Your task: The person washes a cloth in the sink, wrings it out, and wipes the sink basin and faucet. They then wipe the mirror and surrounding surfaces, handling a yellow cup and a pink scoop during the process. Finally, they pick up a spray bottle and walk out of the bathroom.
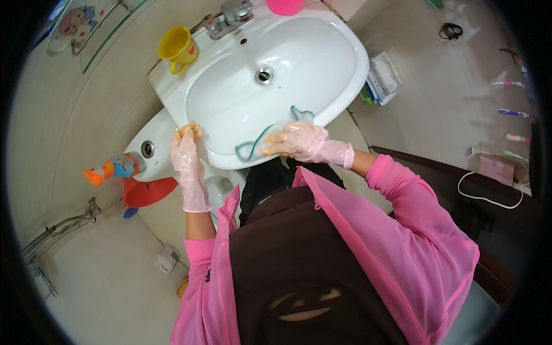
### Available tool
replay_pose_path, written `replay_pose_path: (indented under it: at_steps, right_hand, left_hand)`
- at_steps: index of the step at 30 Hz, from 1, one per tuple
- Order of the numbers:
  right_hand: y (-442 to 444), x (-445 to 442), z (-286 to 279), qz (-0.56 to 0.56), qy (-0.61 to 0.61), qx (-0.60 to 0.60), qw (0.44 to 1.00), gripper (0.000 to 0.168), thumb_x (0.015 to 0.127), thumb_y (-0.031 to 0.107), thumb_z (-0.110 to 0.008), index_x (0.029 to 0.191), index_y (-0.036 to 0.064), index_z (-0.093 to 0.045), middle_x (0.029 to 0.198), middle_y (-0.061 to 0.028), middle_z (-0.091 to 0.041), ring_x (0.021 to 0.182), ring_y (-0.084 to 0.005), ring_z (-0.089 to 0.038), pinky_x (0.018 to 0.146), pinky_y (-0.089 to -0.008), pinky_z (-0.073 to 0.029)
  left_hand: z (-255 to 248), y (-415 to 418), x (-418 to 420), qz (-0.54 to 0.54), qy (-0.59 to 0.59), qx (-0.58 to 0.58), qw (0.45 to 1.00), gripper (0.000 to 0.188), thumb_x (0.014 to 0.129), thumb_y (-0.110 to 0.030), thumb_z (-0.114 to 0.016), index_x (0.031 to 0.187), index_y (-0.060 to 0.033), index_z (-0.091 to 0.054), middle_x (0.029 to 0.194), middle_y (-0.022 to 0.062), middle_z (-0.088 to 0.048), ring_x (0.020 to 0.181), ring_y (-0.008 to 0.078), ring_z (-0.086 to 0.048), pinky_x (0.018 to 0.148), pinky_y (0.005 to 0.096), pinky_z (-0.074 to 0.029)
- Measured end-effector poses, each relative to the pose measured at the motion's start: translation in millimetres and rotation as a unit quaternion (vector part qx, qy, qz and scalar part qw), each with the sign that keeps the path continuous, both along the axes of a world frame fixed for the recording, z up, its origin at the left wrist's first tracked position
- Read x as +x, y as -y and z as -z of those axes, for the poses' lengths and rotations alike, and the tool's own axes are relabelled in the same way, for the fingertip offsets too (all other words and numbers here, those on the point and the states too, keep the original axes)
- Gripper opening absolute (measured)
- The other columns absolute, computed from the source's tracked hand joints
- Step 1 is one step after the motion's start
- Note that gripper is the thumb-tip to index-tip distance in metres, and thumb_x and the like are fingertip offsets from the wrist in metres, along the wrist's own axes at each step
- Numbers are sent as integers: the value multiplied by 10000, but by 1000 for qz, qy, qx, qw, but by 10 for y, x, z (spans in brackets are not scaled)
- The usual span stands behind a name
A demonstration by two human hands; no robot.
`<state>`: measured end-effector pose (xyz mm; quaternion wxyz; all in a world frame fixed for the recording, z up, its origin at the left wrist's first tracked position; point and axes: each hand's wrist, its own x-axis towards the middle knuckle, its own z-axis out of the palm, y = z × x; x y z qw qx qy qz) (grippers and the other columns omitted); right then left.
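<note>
A white ceramic washbasin [319, 95] lies before me, its drain near the middle. My right hand [297, 140], in a translucent pinkish glove, presses a thin pale cloth with green edging [254, 144] against the basin's front rim. Parts of the cloth stick out on both sides of the fingers; the rest is hidden under the hand. At the basin's left edge is my left hand [186, 140], gloved the same way, with its fingers curled in and nothing visible in them. Chrome taps [228, 19] stand at the back of the basin.
On the basin's back left corner stands a yellow mug [177, 47]. A pink container [284, 5] is at the back. To the left, an orange-topped bottle [125, 164] rests on the toilet tank [161, 129], above a red basin [151, 192]. A glass shelf [114, 36] juts from the wall.
</note>
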<state>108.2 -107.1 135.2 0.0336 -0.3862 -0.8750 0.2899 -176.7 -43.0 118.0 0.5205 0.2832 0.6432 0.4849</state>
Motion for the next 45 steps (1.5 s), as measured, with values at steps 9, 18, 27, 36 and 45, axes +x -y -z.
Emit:
replay_pose_path:
  at_steps: [9, 18, 27, 36, 45]
  right_hand:
    - [-373, 1789, 141, 240, 121, 159, 950, 406, 844, 87, -508, 1207, 249, -590, 1068, -55, -628, 897, -293, -604, 755, -403, -509]
    - [-1695, 2100, -107, 342, 94, 229, 906, 278, 929, 244, -456, 1157, 232, -614, 1132, -48, -608, 1022, -283, -556, 866, -383, -479]
    - [-1765, 2154, 80, 309, 107, 222, 919, 280, 949, 292, -448, 1186, 215, -576, 1098, -110, -617, 1020, -324, -585, 878, -419, -474]
    - [-1463, 2111, 2, 479, 52, 45, 875, 328, 914, 350, -492, 1122, 112, -580, 1055, -161, -637, 988, -346, -605, 853, -425, -458]
    - [-2256, 2225, 1106, 224, 248, 286, 898, 242, 819, 280, -615, 1007, 142, -676, 1003, -82, -676, 946, -213, -641, 778, -323, -499]
  left_hand:
    - [417, 411, 512, 106, -137, -20, 985, 288, 915, -172, -563, 1115, 29, -617, 966, 79, -658, 879, 119, -581, 803, 239, -453]
    - [369, 520, 773, 230, -468, -8, 853, 347, 905, -271, -543, 1146, -34, -620, 979, 167, -677, 916, 234, -646, 814, 315, -472]
    - [376, 549, 820, 165, -495, -66, 850, 360, 900, -352, -489, 1109, -102, -641, 973, 153, -668, 917, 334, -633, 812, 396, -476]
    - [325, 480, 926, 138, -423, -41, 895, 356, 912, -329, -501, 1081, -55, -652, 992, 133, -678, 923, 272, -639, 830, 351, -473]
    - [-907, 351, 2361, 445, -226, 312, 808, 360, 878, -394, -577, 927, -51, -676, 842, 121, -646, 791, 200, -634, 716, 325, -495]
